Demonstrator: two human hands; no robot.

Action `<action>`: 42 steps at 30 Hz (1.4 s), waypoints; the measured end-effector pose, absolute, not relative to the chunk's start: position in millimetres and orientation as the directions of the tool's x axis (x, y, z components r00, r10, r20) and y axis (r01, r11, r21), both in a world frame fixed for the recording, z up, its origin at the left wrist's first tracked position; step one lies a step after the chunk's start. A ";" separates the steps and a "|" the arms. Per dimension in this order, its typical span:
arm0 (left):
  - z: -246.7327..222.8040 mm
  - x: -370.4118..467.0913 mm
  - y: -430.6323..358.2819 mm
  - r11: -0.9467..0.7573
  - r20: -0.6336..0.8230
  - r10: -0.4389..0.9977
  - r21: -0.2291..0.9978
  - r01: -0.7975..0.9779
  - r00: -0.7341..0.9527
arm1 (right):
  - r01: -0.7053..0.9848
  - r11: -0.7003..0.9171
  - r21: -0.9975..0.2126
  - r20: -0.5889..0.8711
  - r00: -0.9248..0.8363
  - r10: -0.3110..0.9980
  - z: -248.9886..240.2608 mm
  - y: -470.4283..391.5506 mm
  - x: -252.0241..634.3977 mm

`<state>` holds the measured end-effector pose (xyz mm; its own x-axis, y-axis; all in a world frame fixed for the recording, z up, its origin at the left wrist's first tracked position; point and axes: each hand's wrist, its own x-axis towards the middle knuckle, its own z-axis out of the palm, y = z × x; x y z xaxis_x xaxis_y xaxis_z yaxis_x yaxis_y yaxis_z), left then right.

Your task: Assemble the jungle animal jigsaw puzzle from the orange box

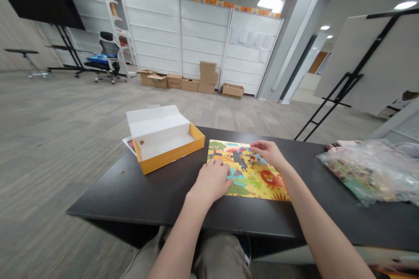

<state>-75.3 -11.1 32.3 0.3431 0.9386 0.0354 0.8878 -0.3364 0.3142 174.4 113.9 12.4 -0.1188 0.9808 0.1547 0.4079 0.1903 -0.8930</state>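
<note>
A colourful animal jigsaw puzzle [244, 183] lies on the black table, with a dark gap in its upper middle where the tabletop shows through. My left hand [212, 179] rests palm down over the puzzle's left part, fingers spread and holding nothing. At the far edge of the puzzle, right of the gap, my right hand [266, 152] has its thumb and fingertips drawn together. Whatever is between those fingertips is too small to make out. Left of the puzzle stands an open yellow box [173, 155] with a white inside, its lid raised. One small brown piece [142, 142] shows inside the box.
A tiny brown piece [123, 172] lies on the black table [108, 196] near its left edge. Clear plastic bags [376, 170] with printed contents cover the right side. Beyond are cardboard boxes [207, 78], an office chair [108, 56] and a board on a black stand [347, 80].
</note>
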 end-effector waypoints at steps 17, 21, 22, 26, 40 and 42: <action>31.4 -75.7 -12.9 -0.342 0.046 0.937 0.321 0.883 0.346 | 0.324 0.168 -0.931 0.139 -0.112 0.984 -0.5 115.4 159.6; 26.9 -79.1 -7.7 -0.354 0.068 0.933 0.354 0.866 0.354 | 0.372 0.242 -0.896 0.175 -0.204 0.963 -6.9 118.5 155.8; 26.2 -79.7 -6.5 -0.357 0.072 0.932 0.360 0.862 0.355 | 0.386 0.273 -0.881 0.199 -0.221 0.955 -7.9 119.0 155.2; 26.0 -80.1 -4.6 -0.359 0.070 0.931 0.358 0.862 0.359 | 0.494 0.385 -0.779 0.275 -0.283 0.919 -8.5 118.4 154.9; 25.0 -86.9 -3.9 -0.383 0.057 0.918 0.389 0.838 0.393 | 0.731 0.518 -0.443 0.375 -0.374 0.848 -3.9 107.7 152.9; 25.4 -87.6 -3.3 -0.383 0.049 0.917 0.393 0.836 0.396 | 0.721 0.546 -0.426 0.392 -0.397 0.830 0.7 104.6 151.0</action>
